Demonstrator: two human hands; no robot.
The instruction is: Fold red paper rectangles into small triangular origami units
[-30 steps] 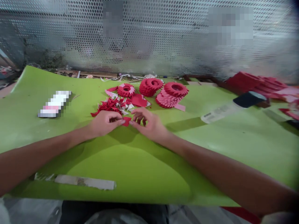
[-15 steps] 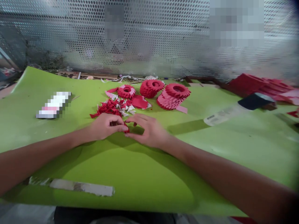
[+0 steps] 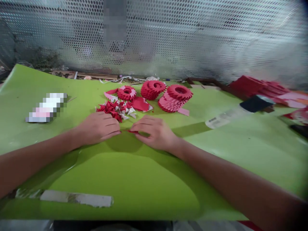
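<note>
Tape [image 3: 77, 198] lies on smooth green sheeting [image 3: 149, 183]. Beyond, the right hand [image 3: 155, 131] pinches folded red paper [image 3: 133, 131] between both hands; the left hand [image 3: 98, 129] curls, contents indeterminable, partly screening pointed paper pieces [image 3: 112, 108]. Farther: ridged paper cylinders [image 3: 172, 102], perforated metal [image 3: 149, 41].

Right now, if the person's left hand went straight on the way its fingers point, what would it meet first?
The left hand would probably first meet the small red paper piece held in the right hand; the gap looks slight, but depth is unclear here.
</note>
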